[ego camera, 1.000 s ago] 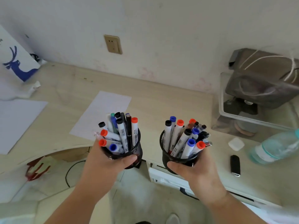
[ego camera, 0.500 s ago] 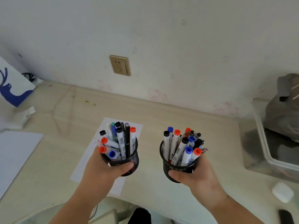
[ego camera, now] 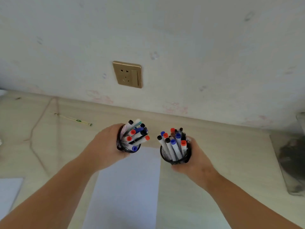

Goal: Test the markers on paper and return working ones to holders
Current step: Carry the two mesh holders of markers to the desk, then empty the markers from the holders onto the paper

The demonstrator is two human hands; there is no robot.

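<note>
The left hand (ego camera: 105,146) is gripping the left holder (ego camera: 128,148), which is tilting toward the right hand (ego camera: 196,161), its markers (ego camera: 137,134) leaning that way. The right hand is holding the right holder (ego camera: 175,157) upright, its markers (ego camera: 173,142) standing in it. A sheet of paper (ego camera: 128,187) is lying on the desk (ego camera: 198,195) below and between both hands. A second sheet (ego camera: 8,194) is lying far left of the left hand. Beyond the hands, a wall socket (ego camera: 127,74) is sitting on the wall (ego camera: 198,55); a stick (ego camera: 74,119) is lying beyond the left hand.

Two black mesh holders (ego camera: 175,157), markers (ego camera: 173,144) with red, blue and black caps, white paper (ego camera: 128,187), pale wood-grain table (ego camera: 206,146), gold wall socket (ego camera: 127,74).
</note>
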